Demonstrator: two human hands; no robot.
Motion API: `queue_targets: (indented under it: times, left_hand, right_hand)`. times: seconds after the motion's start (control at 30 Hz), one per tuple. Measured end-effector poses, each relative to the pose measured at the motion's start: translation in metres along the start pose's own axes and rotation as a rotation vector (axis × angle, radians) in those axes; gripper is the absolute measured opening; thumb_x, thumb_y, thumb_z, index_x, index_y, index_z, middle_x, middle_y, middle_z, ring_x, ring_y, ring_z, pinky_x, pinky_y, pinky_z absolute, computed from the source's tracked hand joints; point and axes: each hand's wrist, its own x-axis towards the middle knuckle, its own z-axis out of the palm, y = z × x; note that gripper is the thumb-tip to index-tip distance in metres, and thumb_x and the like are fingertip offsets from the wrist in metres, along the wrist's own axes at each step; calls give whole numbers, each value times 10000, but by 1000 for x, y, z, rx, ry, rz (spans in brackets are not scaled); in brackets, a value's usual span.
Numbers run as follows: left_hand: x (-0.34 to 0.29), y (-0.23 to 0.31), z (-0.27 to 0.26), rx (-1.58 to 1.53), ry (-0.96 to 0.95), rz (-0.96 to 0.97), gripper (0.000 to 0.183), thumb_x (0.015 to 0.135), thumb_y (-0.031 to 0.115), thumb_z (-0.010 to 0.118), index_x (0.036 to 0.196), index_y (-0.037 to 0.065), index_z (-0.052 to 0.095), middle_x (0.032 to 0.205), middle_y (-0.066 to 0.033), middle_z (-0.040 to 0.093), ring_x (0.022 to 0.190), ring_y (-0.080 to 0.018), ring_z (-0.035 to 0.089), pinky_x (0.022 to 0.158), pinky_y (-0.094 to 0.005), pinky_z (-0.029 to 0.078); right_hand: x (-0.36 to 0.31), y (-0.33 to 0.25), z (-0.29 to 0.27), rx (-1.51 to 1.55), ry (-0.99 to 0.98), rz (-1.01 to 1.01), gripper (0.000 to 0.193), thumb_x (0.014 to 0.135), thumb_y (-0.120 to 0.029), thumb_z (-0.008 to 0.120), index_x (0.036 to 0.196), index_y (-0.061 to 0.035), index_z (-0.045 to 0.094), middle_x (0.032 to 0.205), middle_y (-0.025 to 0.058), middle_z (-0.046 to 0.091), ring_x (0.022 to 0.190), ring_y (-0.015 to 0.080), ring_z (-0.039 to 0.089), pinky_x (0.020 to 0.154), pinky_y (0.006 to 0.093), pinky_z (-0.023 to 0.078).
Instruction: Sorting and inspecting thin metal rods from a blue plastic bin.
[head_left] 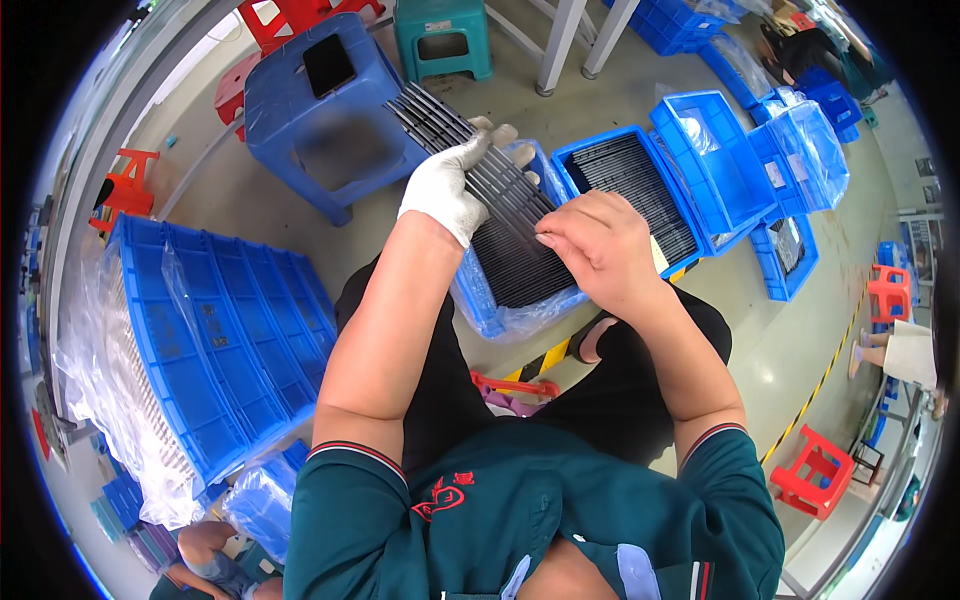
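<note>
My left hand (pixel 445 192), in a white glove, is closed around a bundle of thin dark rods (pixel 507 190). The bundle slants from upper left to lower right. At its lower right end my bare right hand (pixel 605 248) is closed in a pinch, fingertips against the rod ends; just how many rods they grip is hidden. Beneath the bundle stands a blue bin (pixel 487 318) lined with clear plastic, filled with rows of similar dark rods. To its right, another blue bin (pixel 598 142) holds more of these rods, with a pale paper slip near its near corner.
Tall stacked blue crates (pixel 215 340) wrapped in plastic stand at left. A blue stool (pixel 290 100) with a dark flat object on top is beyond my left hand. An open blue bin (pixel 715 165) sits at right, and a red stool (pixel 815 473) lower right. Other people are at the edges.
</note>
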Motion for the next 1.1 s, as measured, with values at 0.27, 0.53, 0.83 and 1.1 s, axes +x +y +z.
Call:
queue_targets:
  times: [0.27, 0.53, 0.83, 1.1]
  left_hand:
    - [2, 0, -2, -29, 6, -7, 146, 973, 130, 461, 1074, 93, 558, 1205, -172, 564, 1140, -437, 533, 893, -638, 465]
    - [1, -4, 1, -31, 19, -6, 137, 978, 151, 457, 1056, 99, 557, 1167, -156, 581, 1130, -409, 545, 901, -628, 465]
    - [2, -8, 1, -67, 18, 35, 108, 965, 75, 461, 1030, 79, 546, 1079, -154, 603, 985, -351, 612, 832, -498, 507]
    - [5, -8, -5, -112, -67, -8, 117, 985, 141, 442, 1005, 100, 549, 1030, -114, 593, 1071, -367, 578, 880, -599, 485]
  right_hand:
    - [1, -1, -8, -59, -80, 44, 87, 727, -84, 710, 798, -73, 660, 747, 56, 627, 706, 240, 597, 651, 353, 452]
    - [3, 1, -7, -42, -45, -53, 85, 719, -104, 717, 763, -78, 649, 701, 40, 603, 669, 226, 581, 637, 349, 434]
    - [1, 3, -5, -117, -49, -24, 87, 706, -110, 713, 724, -82, 632, 685, 29, 584, 659, 222, 572, 632, 343, 430]
    - [2, 6, -7, -126, -171, 15, 116, 716, -125, 730, 717, -77, 625, 691, 46, 588, 652, 249, 565, 638, 354, 432]
